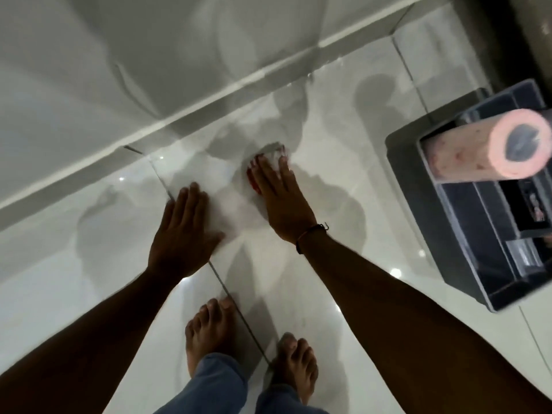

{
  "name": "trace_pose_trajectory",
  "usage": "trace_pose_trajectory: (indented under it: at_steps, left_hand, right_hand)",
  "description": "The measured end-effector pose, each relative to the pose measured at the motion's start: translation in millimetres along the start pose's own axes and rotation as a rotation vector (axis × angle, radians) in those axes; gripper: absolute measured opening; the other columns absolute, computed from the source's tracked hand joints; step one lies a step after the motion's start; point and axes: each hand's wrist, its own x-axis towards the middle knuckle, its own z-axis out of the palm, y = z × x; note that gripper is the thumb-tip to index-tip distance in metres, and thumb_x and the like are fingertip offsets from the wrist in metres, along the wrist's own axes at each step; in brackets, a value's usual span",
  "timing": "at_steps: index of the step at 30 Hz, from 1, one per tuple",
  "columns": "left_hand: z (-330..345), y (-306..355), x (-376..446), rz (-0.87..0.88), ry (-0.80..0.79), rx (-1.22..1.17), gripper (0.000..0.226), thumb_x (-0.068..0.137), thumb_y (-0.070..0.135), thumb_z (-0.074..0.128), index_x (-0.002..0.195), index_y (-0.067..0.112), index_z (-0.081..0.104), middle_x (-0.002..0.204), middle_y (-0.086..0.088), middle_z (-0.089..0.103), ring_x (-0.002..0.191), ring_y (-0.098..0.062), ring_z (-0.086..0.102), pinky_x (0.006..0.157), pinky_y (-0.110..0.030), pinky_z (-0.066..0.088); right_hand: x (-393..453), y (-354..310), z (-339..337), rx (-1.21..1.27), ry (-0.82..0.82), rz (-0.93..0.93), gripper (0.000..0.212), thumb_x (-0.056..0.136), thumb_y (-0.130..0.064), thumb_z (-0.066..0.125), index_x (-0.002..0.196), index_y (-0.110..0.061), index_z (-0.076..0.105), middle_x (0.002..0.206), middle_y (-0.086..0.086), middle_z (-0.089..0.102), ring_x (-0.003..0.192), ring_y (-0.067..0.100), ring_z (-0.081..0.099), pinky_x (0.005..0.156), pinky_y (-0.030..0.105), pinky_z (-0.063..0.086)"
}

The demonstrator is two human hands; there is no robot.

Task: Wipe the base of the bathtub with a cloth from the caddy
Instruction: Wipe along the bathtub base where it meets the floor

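Note:
My right hand [279, 194] presses flat on a white cloth with a red edge [270, 158] against the glossy white tiled surface [343, 162]. Most of the cloth is hidden under the palm and fingers. My left hand [182, 231] lies flat on the same surface with its fingers spread and nothing in it, a hand's width to the left of the right hand. The grey caddy [401, 162] stands at the right, well apart from both hands. A pale raised ledge [167, 124] runs diagonally just beyond the cloth.
A pink roll of paper towel [475, 147] lies across the caddy's top, with dark compartments below it. My two bare feet [209, 330] stand on the tiles below the hands, in blue jeans. A dark wall strip sits at the top right.

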Motion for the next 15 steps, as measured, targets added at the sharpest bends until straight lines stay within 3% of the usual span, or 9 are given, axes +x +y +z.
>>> trace_pose_trajectory:
  at_steps: [3, 6, 12, 14, 15]
  left_hand:
    - [26, -9, 5, 0.008, 0.091, -0.011, 0.101, 0.097, 0.073, 0.038, 0.167, 0.004, 0.02, 0.177, -0.019, 0.008, 0.165, -0.04, 0.007, 0.133, -0.058, 0.011]
    - [32, -20, 14, 0.009, 0.112, -0.02, 0.107, 0.091, 0.081, 0.037, 0.169, 0.013, 0.011, 0.179, -0.012, 0.0, 0.166, -0.036, 0.0, 0.134, -0.054, 0.003]
    - [35, -26, 19, -0.039, 0.096, -0.011, 0.11, 0.089, 0.084, 0.037, 0.169, 0.013, 0.013, 0.179, -0.008, -0.001, 0.166, -0.031, -0.002, 0.134, -0.046, -0.006]
    - [39, -28, 21, -0.031, 0.119, 0.006, 0.111, 0.087, 0.084, 0.038, 0.168, 0.01, 0.019, 0.179, -0.008, 0.001, 0.166, -0.034, 0.001, 0.134, -0.049, -0.003]
    - [41, -28, 21, -0.028, 0.129, 0.013, 0.111, 0.086, 0.083, 0.04, 0.167, 0.009, 0.022, 0.179, -0.008, 0.001, 0.166, -0.034, 0.002, 0.134, -0.05, -0.001]
  right_hand:
    - [7, 14, 24, -0.015, 0.203, -0.019, 0.063, 0.107, -0.011, 0.037, 0.167, -0.019, 0.018, 0.177, 0.006, 0.016, 0.163, 0.043, 0.009, 0.13, 0.053, 0.025]
    - [22, 43, 23, -0.02, 0.289, -0.004, 0.06, 0.11, -0.021, 0.045, 0.166, -0.026, 0.021, 0.176, -0.001, 0.021, 0.163, 0.039, 0.015, 0.131, 0.054, 0.026]
    - [87, 158, -48, 0.009, 0.464, 0.398, 0.062, 0.108, -0.015, 0.039, 0.166, -0.022, 0.018, 0.176, 0.01, 0.017, 0.162, 0.043, 0.011, 0.131, 0.062, 0.019]
    - [109, 199, -80, 0.128, 0.535, 0.572, 0.054, 0.107, -0.023, 0.039, 0.159, -0.015, 0.032, 0.17, 0.013, 0.029, 0.16, 0.036, 0.022, 0.132, 0.059, 0.018]
    - [119, 213, -94, 0.254, 0.572, 0.656, 0.044, 0.106, -0.029, 0.039, 0.146, -0.011, 0.042, 0.16, 0.016, 0.04, 0.152, 0.032, 0.034, 0.132, 0.058, 0.018]
